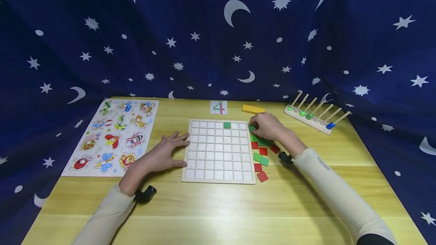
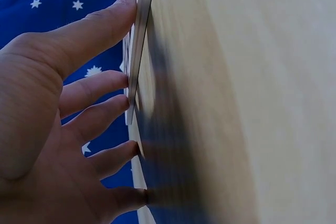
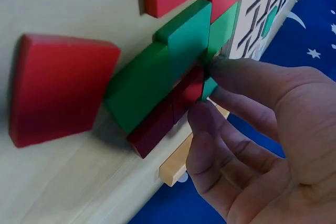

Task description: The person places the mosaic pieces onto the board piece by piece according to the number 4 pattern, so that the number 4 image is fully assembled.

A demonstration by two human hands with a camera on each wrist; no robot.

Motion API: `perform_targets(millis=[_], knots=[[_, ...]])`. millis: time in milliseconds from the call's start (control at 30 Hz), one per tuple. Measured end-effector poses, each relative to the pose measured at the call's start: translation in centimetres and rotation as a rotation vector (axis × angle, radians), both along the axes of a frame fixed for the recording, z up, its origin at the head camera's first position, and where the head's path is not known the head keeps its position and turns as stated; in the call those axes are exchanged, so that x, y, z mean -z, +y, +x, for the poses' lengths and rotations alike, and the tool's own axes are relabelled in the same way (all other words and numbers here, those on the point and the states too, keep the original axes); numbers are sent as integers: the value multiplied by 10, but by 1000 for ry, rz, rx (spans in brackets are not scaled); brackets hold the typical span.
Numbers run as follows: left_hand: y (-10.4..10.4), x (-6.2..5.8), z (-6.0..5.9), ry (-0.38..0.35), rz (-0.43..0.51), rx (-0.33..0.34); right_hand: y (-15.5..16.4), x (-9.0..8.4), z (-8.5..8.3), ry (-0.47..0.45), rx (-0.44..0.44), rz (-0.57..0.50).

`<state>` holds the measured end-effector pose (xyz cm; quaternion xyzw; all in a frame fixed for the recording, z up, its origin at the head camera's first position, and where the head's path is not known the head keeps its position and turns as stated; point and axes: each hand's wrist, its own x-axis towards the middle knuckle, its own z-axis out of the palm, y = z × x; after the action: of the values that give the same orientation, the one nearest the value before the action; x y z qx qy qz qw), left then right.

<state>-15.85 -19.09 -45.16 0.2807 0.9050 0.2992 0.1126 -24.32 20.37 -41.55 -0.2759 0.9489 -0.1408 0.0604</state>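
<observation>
A wooden grid board (image 1: 219, 151) lies flat on the table, with one green square tile (image 1: 227, 125) in its top row. My left hand (image 1: 163, 153) rests at the board's left edge, its fingers spread and the thumb (image 2: 102, 27) against the rim. Beyond the opposite edge, my right hand (image 1: 269, 126) pinches a green tile (image 3: 209, 87) between thumb and fingertips, close to the upper right corner. Loose red tiles (image 1: 262, 176) and green tiles (image 1: 264, 161) lie along the board's right side, some overlapping. My right hand partly hides the upper ones.
A small pattern card (image 1: 218, 107) lies behind the board, beside a yellow block (image 1: 253, 109). To the left is an insect puzzle board (image 1: 112, 135). At the back right stands a peg rack (image 1: 308, 119) with green and blue beads. A starry dark blue cloth (image 1: 204, 59) hangs behind the table.
</observation>
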Motion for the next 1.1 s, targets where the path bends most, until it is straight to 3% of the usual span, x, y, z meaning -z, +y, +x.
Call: perform_targets(millis=[300, 633, 1100], knots=[[-1, 0, 0, -5, 7, -3, -3, -4, -4, 68, 58, -1], [-2, 0, -1, -11, 3, 3, -29, -13, -2, 104, 14, -28], [-1, 2, -1, -17, 12, 13, -75, -9, 7, 95, -78, -67]])
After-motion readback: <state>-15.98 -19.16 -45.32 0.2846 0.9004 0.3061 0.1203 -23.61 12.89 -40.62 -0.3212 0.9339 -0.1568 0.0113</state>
